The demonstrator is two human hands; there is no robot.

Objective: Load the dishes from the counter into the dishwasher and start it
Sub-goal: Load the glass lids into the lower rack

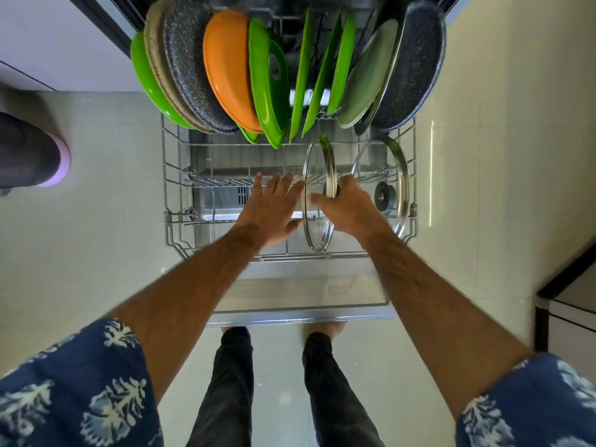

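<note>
The dishwasher's lower rack (pixel 171 201) is pulled out over the open door (pixel 300 312). Green plates (pixel 267 82), an orange plate (pixel 227 69) and dark speckled pans (pixel 190 66) stand on edge in its far half. A glass lid (pixel 317 227) with a steel rim stands upright in the near half. My right hand (pixel 346 206) is shut on its knob. My left hand (pixel 274 209) is open, fingers spread, flat against the lid's left side. A second glass lid (pixel 383 188) leans at the rack's right end.
The rack's near left half holds folded tines and no dishes. Another person's foot in a dark and pink shoe (pixel 35 153) stands on the floor at left. White cabinets (pixel 48 40) are at upper left; a dark-edged counter corner (pixel 567 295) juts in at right.
</note>
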